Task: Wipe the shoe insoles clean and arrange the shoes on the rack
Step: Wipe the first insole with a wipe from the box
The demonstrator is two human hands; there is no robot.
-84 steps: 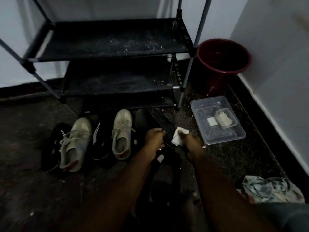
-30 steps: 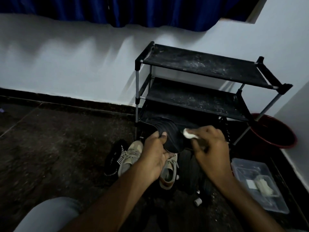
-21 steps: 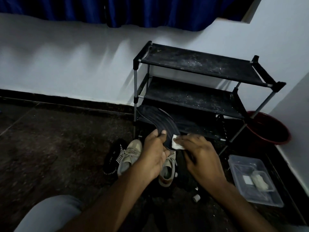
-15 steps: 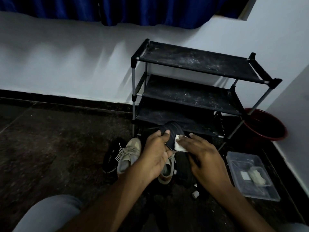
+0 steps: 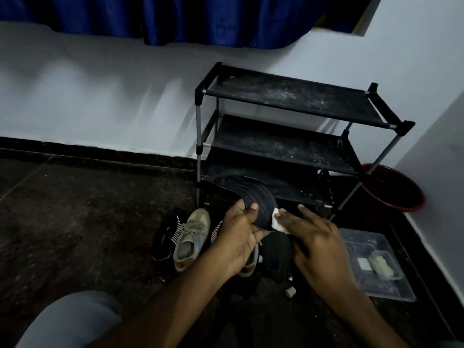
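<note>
My left hand [image 5: 238, 234] grips the near end of a black ribbed insole [image 5: 251, 194], which bends up and away toward the rack. My right hand [image 5: 313, 237] presses a small white wipe [image 5: 277, 223] against the insole's right edge, fingers fairly straight over it. Behind stands a black three-tier shoe rack [image 5: 288, 101] with dusty bare shelves. On the floor lie a beige sneaker [image 5: 192, 237], a black striped shoe [image 5: 165, 241] to its left, and a black shoe [image 5: 276, 249] under my hands. A second beige sneaker is mostly hidden by my left hand.
A clear plastic tray [image 5: 376, 267] holding small white items sits on the floor at the right. A dark red bucket [image 5: 396, 192] stands in the corner beside the rack. A small white cap [image 5: 290, 292] lies on the dark floor. My knee [image 5: 67, 320] is at bottom left.
The insole's far end has unfolded and stretches further toward the rack. My right hand with the wipe has stayed at the insole's right edge. The view tilted up from the floor earlier.
</note>
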